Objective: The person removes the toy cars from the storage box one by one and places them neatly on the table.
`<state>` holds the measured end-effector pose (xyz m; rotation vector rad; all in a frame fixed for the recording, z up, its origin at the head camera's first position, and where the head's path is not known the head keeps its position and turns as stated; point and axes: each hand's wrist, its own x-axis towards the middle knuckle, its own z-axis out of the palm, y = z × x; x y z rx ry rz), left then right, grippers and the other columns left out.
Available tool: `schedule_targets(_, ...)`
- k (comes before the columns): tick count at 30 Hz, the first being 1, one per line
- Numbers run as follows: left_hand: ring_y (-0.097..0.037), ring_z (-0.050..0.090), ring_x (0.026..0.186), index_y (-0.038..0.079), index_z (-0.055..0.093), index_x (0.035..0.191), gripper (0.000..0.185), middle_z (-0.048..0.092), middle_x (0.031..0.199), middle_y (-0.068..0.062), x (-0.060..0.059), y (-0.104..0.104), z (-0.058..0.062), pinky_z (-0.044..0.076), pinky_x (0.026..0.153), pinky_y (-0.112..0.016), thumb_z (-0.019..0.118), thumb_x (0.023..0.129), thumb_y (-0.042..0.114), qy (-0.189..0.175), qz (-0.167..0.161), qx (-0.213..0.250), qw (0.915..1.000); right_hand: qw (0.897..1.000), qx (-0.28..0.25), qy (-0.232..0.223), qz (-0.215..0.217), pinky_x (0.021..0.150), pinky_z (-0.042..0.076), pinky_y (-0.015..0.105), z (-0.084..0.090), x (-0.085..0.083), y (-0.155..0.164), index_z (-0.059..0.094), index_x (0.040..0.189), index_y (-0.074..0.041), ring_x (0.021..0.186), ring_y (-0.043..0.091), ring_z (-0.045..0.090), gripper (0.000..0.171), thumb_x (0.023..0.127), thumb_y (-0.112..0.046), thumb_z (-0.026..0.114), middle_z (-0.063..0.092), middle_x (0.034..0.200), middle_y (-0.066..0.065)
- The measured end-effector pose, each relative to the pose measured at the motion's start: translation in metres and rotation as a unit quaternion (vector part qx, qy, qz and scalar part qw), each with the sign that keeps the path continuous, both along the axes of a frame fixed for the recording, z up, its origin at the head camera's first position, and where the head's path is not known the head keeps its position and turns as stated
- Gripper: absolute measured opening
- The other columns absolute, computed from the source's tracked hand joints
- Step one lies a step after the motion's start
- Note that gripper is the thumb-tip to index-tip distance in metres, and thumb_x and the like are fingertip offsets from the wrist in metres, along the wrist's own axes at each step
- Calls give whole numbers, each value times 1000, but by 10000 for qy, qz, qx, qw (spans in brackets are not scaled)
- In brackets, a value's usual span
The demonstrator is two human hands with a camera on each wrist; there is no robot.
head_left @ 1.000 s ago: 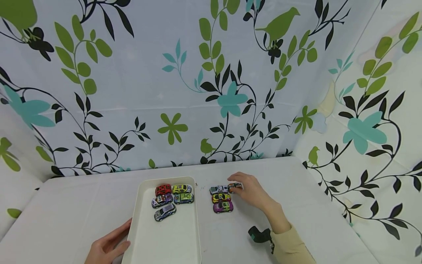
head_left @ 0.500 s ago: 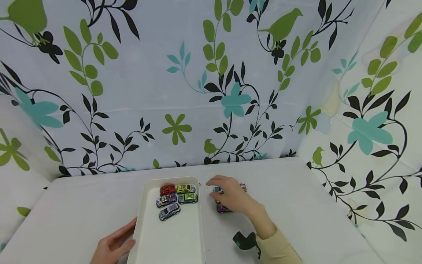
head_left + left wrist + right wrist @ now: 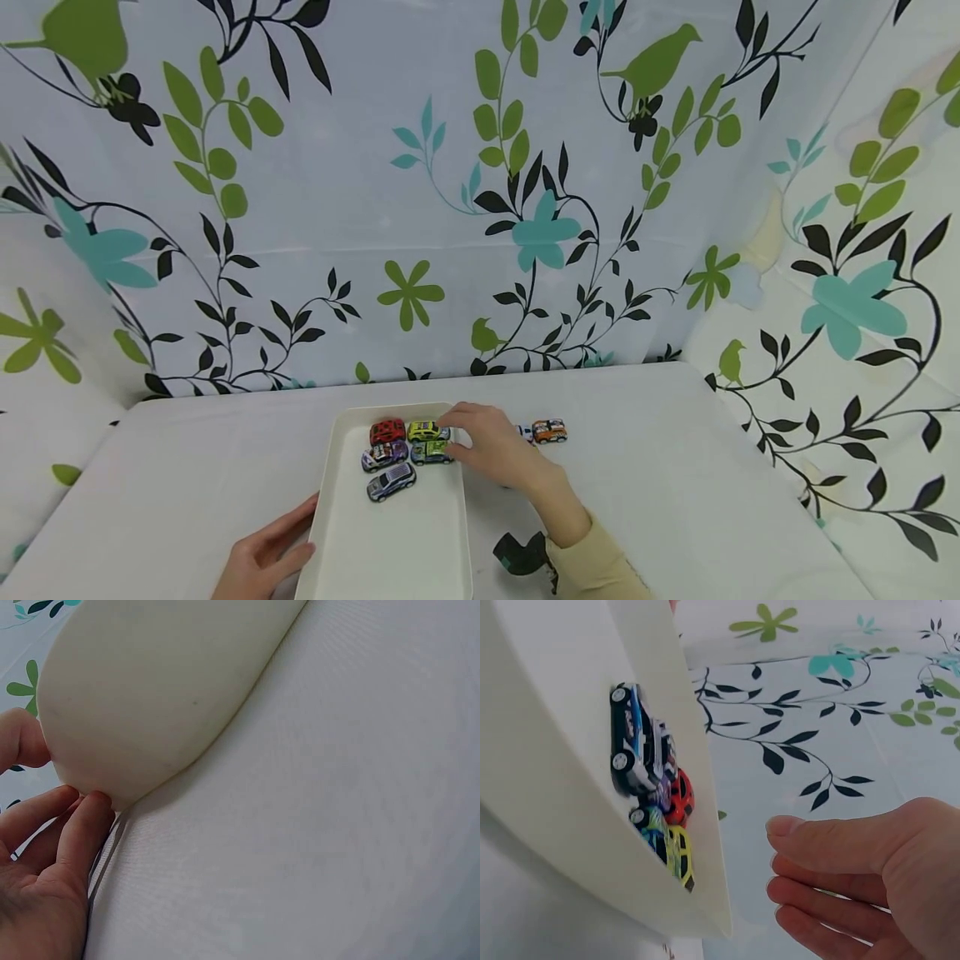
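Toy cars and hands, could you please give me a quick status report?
Left hand steadies tray at its near corner. Right hand open at tray's right rim, holding nothing. Five cars in tray; orange car on table. Nothing blocking.

- We see the white table (image 3: 697, 467) carrying everything.
- Behind it and along the right hangs a pale curtain (image 3: 337, 208) printed with green leaves, teal flowers, black vines and green birds.
- We notice an orange-and-white toy car (image 3: 550, 430) standing alone on the table, well apart from the tray's right rim.
- A beige sleeve (image 3: 600, 571) shows at the lower edge, with a dark strap device (image 3: 519, 554) just beside it.
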<state>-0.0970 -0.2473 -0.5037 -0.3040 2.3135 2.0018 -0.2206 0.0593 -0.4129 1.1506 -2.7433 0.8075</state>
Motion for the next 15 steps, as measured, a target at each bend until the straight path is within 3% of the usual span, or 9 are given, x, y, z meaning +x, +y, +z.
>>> schedule_targets(8, 7, 59, 111, -4, 45, 146, 67, 46, 150, -16, 0, 0, 1, 56, 94, -33, 74, 90, 16, -266, 17, 185, 9995, 9998, 37, -177, 14, 97, 54, 30, -5, -7, -20, 71, 121, -6, 114, 19, 65, 32, 90, -13, 75, 70, 120, 4)
schedule_targets(15, 13, 56, 107, -6, 45, 146, 66, 45, 150, -18, 0, 0, 2, 56, 94, -32, 74, 90, 14, -169, -21, 167, 9997, 9989, 414, -202, -105, 99, 53, 36, -16, -11, -29, 71, 121, -5, 113, 21, 65, 32, 90, -13, 75, 70, 119, 6)
